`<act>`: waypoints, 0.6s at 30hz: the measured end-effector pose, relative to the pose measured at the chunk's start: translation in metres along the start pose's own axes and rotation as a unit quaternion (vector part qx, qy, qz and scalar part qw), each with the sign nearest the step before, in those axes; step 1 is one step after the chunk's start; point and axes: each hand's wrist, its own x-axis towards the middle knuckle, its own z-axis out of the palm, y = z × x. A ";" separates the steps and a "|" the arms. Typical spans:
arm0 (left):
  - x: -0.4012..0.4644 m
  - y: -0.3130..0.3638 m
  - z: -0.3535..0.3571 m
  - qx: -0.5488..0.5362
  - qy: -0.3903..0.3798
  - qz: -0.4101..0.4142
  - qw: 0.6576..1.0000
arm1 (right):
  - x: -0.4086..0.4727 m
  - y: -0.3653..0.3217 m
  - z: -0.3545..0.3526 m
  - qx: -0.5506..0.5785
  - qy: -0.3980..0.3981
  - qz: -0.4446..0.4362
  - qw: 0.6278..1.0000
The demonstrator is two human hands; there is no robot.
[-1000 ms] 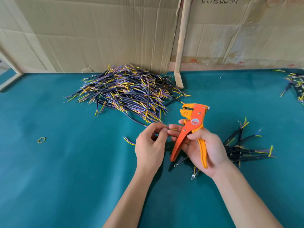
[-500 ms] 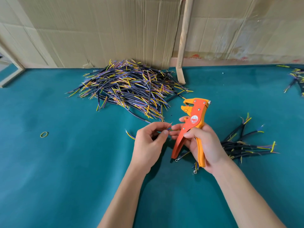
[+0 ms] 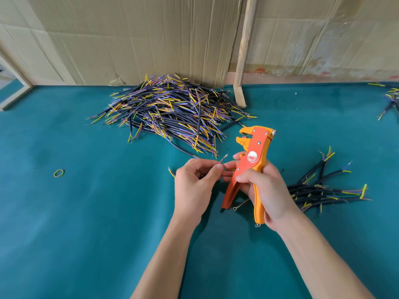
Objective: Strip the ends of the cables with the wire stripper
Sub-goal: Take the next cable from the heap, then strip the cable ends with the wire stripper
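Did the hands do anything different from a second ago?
Only a little. The left hand has twisted the thin wire so its bare tip now sticks up past the fingertips; before, it lay hidden between both hands. The right hand still grips the orange wire stripper upright, nose open. The big cable pile, the small bundle and the rubber band stayed put.

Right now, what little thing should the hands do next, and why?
Probably bring the thin wire end up into the open mouth of the wire stripper. The left hand pinches that wire just below and left of the tool, which the right hand holds upright, not yet squeezed.
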 end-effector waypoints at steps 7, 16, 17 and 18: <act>-0.004 0.006 0.018 0.007 -0.010 -0.017 1.000 | -0.004 -0.003 0.003 0.010 -0.008 0.030 0.999; -0.003 0.006 0.021 -0.003 0.008 -0.030 1.000 | -0.005 -0.009 -0.002 0.050 -0.034 0.035 0.998; -0.004 0.006 0.021 0.000 0.008 -0.022 1.000 | -0.006 -0.010 -0.003 0.049 -0.028 0.027 0.998; -0.004 0.005 0.021 0.015 0.009 -0.010 1.000 | -0.006 -0.012 -0.004 0.049 -0.020 0.015 0.998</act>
